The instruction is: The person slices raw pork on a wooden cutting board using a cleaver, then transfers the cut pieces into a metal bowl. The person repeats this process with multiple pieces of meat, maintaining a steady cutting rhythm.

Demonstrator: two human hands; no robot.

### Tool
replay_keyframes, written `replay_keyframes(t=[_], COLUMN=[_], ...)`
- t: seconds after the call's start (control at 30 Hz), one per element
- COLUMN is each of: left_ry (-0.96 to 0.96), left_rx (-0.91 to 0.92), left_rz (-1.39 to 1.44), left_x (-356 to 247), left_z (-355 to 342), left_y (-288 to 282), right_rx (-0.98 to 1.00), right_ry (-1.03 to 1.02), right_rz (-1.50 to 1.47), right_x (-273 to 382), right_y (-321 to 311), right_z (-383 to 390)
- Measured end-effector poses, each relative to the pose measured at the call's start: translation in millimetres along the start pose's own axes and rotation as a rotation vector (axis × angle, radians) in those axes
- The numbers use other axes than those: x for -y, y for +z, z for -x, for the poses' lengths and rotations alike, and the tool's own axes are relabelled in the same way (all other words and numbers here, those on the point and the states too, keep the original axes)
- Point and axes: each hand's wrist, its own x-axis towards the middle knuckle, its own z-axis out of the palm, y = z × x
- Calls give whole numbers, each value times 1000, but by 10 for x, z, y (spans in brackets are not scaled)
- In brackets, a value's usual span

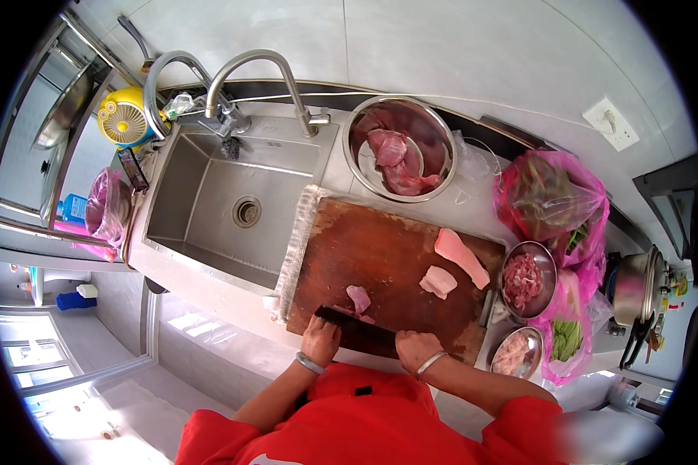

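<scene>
A dark-bladed cleaver point(358, 333) lies across the near edge of the brown wooden cutting board point(364, 240). My right hand point(417, 350) is closed in a fist round its right end, hiding the handle. My left hand point(320, 341) is closed at the blade's left end, its fingers curled against it. Just beyond the blade lies a small piece of pink meat point(357, 298), with thin slices partly hidden by the blade. Farther right on the board rest a long pale pink strip of meat point(461, 257) and a shorter fatty piece point(439, 282).
Left of the board is a steel sink point(209, 225) with a tap point(287, 77). Behind stands a steel basin point(350, 155) of raw meat. At right are a bowl of cut red meat point(522, 280), a bowl of paler meat point(513, 355), pink bags of vegetables point(551, 194) and a pot point(636, 287).
</scene>
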Motion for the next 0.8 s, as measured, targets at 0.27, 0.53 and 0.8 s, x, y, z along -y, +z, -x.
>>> replay_keyframes(t=[0.27, 0.53, 0.8], left_ry=[35, 47, 76], left_rx=[-5, -11, -71], left_rz=[-23, -49, 28], left_x=[43, -23, 42], left_z=[2, -63, -39], left_y=[-10, -65, -2], right_rx=[98, -18, 20], right_ry=[-21, -34, 74], right_rz=[-27, -41, -66], right_x=[144, 249, -62], right_y=[-152, 23, 23], right_z=[-227, -445, 107])
